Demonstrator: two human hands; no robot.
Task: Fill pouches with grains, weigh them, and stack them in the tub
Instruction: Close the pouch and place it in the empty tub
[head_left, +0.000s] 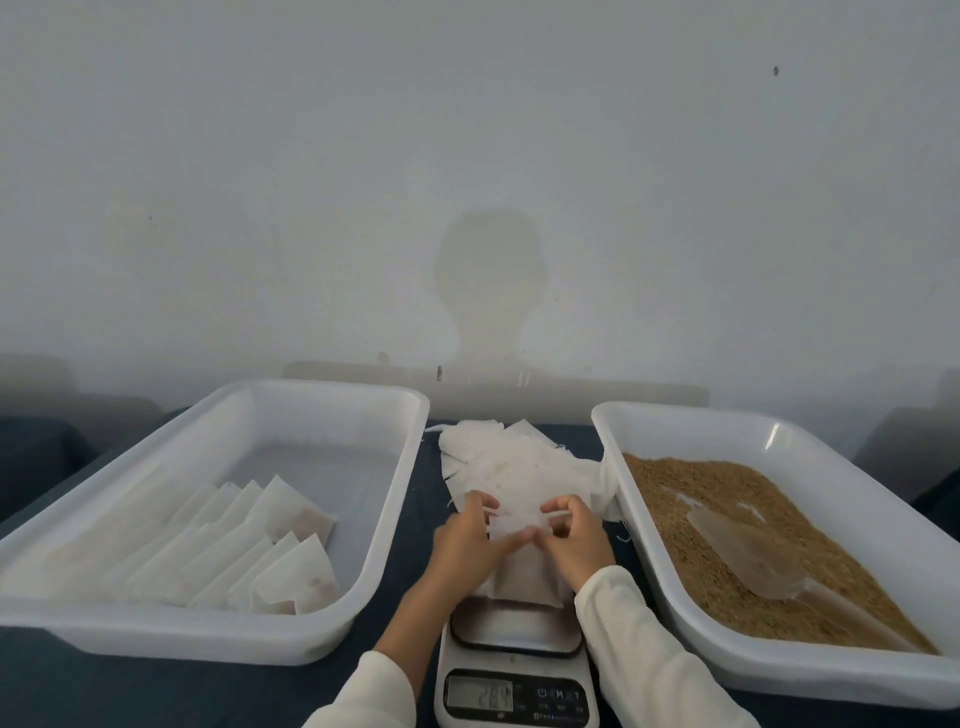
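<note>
A filled white pouch (524, 577) lies on the platform of the digital scale (514, 670), whose display is lit. My left hand (467, 540) and my right hand (574, 538) both pinch the pouch's folded top edge, just above the scale. Behind my hands sits a loose pile of empty white pouches (511, 465). The left tub (358, 571) holds several filled pouches (249, 545) laid in overlapping rows. The right tub (779, 423) is filled with brown grains (727, 499), and a clear scoop (753, 556) rests on them.
Everything stands on a dark blue cloth-covered table (421, 499) against a pale wall. The two tubs flank the narrow middle strip where the scale and the pouch pile sit.
</note>
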